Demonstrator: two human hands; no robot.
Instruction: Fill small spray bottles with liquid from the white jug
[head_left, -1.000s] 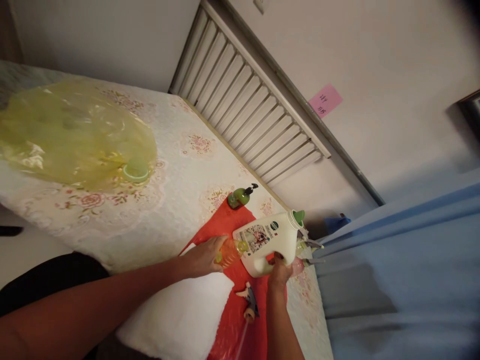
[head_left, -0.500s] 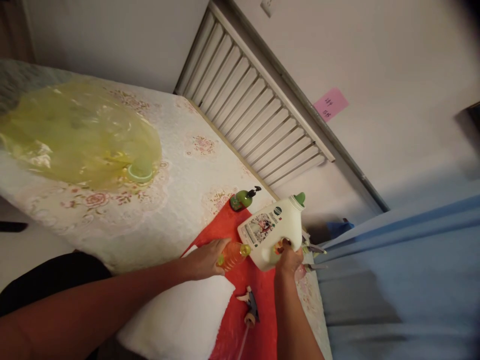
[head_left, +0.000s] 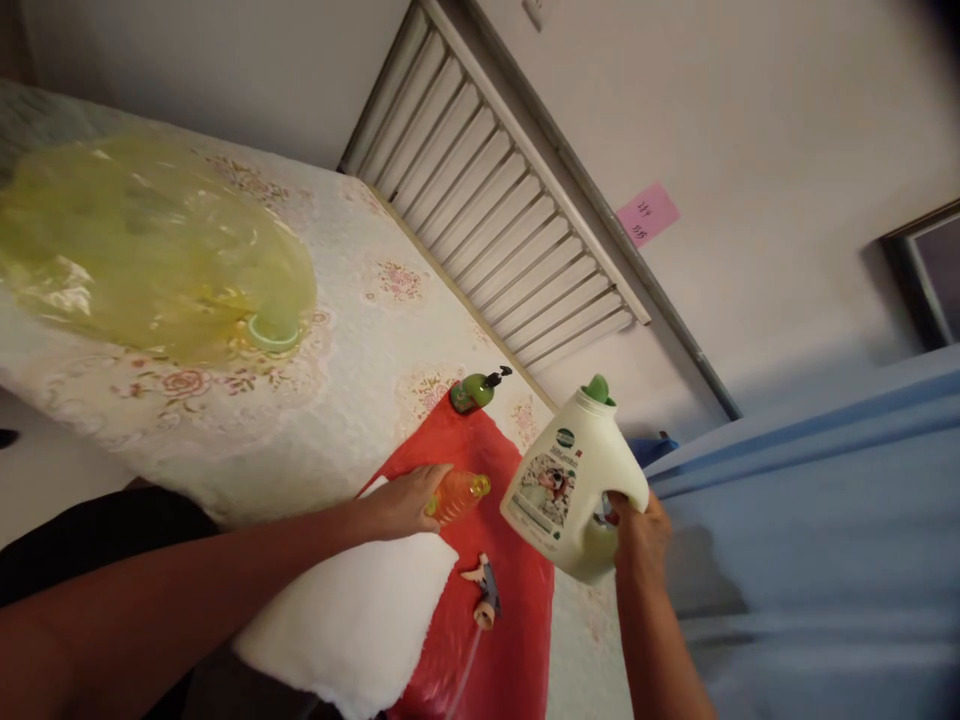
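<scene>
My left hand [head_left: 409,500] is wrapped around a clear, ridged bottle [head_left: 459,500] with orange liquid inside and a yellowish neck that has no sprayer on it. By its handle, my right hand [head_left: 641,535] grips a large cream detergent jug [head_left: 574,485] with a green spout and a printed label. The jug is tilted slightly and apart from the bottle. Below them a trigger sprayer head [head_left: 486,590] with a thin dip tube lies on a red sheet [head_left: 517,610]. A white cloth [head_left: 360,620] lies under my left forearm.
A green pump bottle [head_left: 474,392] stands at the red sheet's far corner. On the floral tablecloth [head_left: 352,410] at left rests a yellow plastic bag [head_left: 157,250] with a pale green ring. A radiator [head_left: 495,200] runs along the wall; a blue curtain [head_left: 810,560] hangs at right.
My right hand has moved the detergent jug to the right and a little lower, away from the bottle. My left hand keeps hold of the bottle, nearly in place. The view has shifted slightly.
</scene>
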